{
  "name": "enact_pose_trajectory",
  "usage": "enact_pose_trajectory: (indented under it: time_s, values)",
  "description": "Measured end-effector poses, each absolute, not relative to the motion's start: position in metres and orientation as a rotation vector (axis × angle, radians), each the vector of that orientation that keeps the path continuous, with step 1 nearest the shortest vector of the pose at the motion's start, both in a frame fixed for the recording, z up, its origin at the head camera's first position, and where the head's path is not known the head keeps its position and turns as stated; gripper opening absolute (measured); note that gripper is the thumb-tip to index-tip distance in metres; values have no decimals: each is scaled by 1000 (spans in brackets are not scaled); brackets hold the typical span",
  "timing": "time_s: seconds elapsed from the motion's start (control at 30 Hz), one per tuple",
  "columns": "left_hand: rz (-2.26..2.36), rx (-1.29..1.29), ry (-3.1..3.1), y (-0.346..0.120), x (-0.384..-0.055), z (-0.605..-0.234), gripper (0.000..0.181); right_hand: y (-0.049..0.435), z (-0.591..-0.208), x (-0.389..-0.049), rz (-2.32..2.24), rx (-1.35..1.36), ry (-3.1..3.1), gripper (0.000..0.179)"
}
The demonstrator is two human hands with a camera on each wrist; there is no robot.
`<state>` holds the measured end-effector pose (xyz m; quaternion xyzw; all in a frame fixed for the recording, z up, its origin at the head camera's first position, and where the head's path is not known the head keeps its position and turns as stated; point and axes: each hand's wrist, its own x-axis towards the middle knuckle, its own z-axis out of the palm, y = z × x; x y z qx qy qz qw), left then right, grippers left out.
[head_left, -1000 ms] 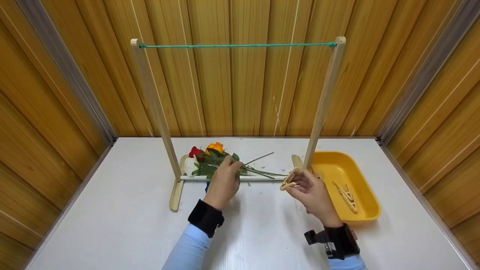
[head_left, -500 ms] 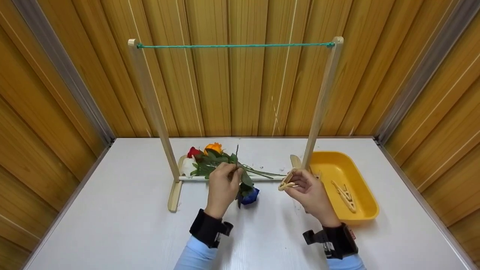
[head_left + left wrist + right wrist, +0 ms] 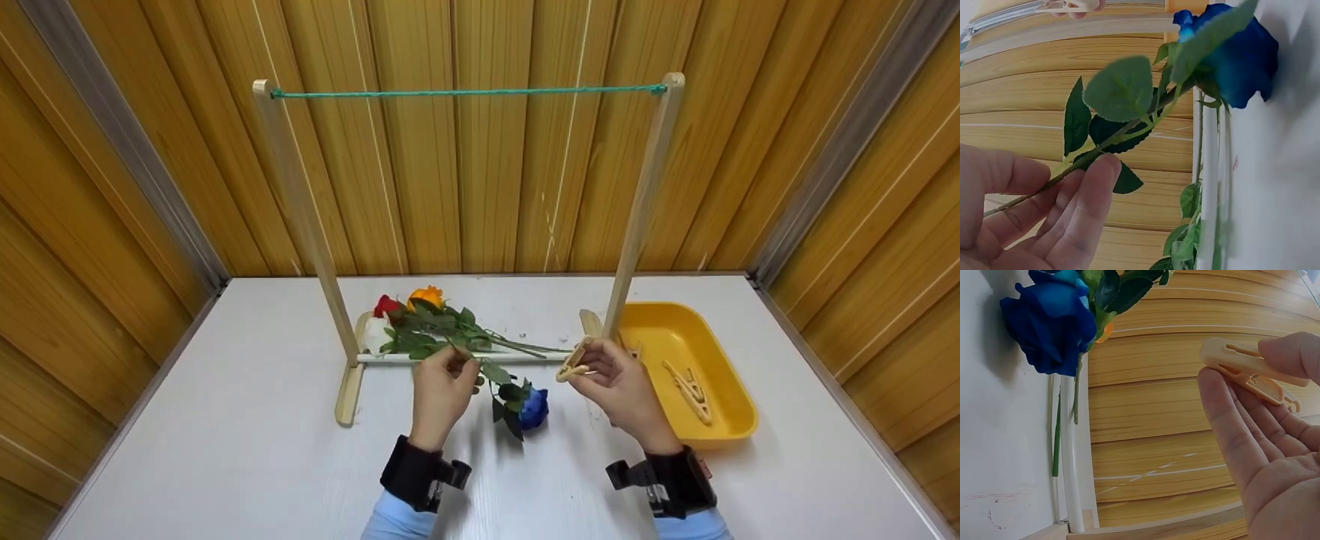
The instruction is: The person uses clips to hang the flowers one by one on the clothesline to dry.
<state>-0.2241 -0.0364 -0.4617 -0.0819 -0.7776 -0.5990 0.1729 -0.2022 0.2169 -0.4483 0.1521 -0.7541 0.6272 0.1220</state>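
A blue rose (image 3: 533, 409) hangs bloom-down to the right, its stem pinched between the thumb and fingers of my left hand (image 3: 444, 394). In the left wrist view the stem (image 3: 1081, 160) runs slantwise through the fingertips, with the leaves beyond them. My right hand (image 3: 619, 386) holds a beige clothespin (image 3: 1247, 368) between thumb and fingers, off the table. Behind the left hand lie a red rose (image 3: 387, 306), an orange rose (image 3: 427, 298) and a white rose (image 3: 377, 334), their stems pointing right.
A wooden frame with two posts (image 3: 307, 217) carries a taut green cord (image 3: 465, 93) across its top and a white rod (image 3: 525, 358) low down. At right stands a yellow tray (image 3: 731, 390) with several clothespins (image 3: 688, 391) in it. Wood-panelled walls (image 3: 487, 187) enclose the table.
The blue rose has been drawn out from beside the other flowers and turned, its bloom swinging right and its stem end left. The left hand has shifted slightly nearer; the right hand stays put.
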Motion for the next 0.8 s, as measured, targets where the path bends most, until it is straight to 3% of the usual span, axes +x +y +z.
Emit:
enact_pose_trajectory:
  time_s: [0.37, 0.8]
  values:
    - [-2041, 39, -2309, -43, -226, -473, 18, 216, -450, -202, 1831, 432, -2187, 36]
    - [-2395, 172, -2344, -53, -230, -487, 22, 216, -446, -200, 1830, 392, -2224, 36]
